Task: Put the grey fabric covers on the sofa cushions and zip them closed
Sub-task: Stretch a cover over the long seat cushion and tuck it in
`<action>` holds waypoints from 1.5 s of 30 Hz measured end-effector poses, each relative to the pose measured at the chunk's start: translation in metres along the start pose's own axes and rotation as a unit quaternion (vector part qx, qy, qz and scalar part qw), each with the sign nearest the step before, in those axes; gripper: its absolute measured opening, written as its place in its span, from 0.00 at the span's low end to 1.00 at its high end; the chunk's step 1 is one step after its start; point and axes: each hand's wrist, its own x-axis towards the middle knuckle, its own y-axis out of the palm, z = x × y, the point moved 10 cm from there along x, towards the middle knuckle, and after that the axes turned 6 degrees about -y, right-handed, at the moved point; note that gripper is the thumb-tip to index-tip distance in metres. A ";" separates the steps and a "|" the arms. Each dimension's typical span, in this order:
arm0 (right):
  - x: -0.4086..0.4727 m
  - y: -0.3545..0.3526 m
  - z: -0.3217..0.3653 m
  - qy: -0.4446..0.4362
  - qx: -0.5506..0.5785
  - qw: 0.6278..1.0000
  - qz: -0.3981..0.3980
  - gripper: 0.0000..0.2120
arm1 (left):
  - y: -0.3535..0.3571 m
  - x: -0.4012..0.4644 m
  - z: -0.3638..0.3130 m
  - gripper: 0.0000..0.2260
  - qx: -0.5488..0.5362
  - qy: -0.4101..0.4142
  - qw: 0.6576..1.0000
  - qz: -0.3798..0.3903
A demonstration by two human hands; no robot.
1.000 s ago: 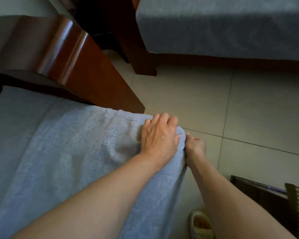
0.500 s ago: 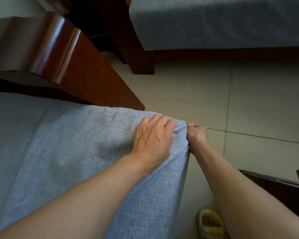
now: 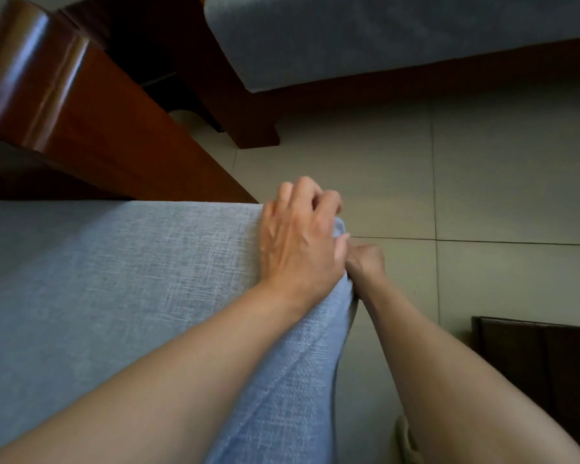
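A sofa cushion in its grey fabric cover (image 3: 114, 279) fills the lower left, and its far right corner reaches out over the floor. My left hand (image 3: 298, 239) lies on that corner with its fingers curled over the edge, gripping the cover. My right hand (image 3: 365, 262) is pressed against the cushion's right side just below the corner. Its fingers are curled at the fabric edge, under my left thumb. Both hands hide the zip and whatever my right fingers pinch.
A polished wooden sofa armrest (image 3: 81, 105) runs along the upper left. A second sofa with a grey cushion (image 3: 382, 35) stands across the tiled floor (image 3: 482, 182). Dark wooden furniture (image 3: 543, 370) sits at the lower right, with a slipper (image 3: 407, 443) beside my right forearm.
My left hand's fingers have curled further over the corner. My right hand has moved in tight under the left thumb. The cover on top now lies smoother.
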 end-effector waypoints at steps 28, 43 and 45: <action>-0.119 -0.022 -0.071 0.024 -0.002 0.997 -0.071 0.22 | 0.005 -0.102 0.019 0.36 0.061 -0.056 0.979 0.184; -0.172 -0.007 -0.138 0.004 -0.007 1.000 -0.013 0.25 | -0.011 -0.178 0.015 0.36 0.103 -0.060 0.973 0.200; -0.200 -0.009 -0.161 0.041 0.027 0.999 -0.005 0.25 | -0.013 -0.203 0.012 0.36 0.120 -0.041 0.967 0.222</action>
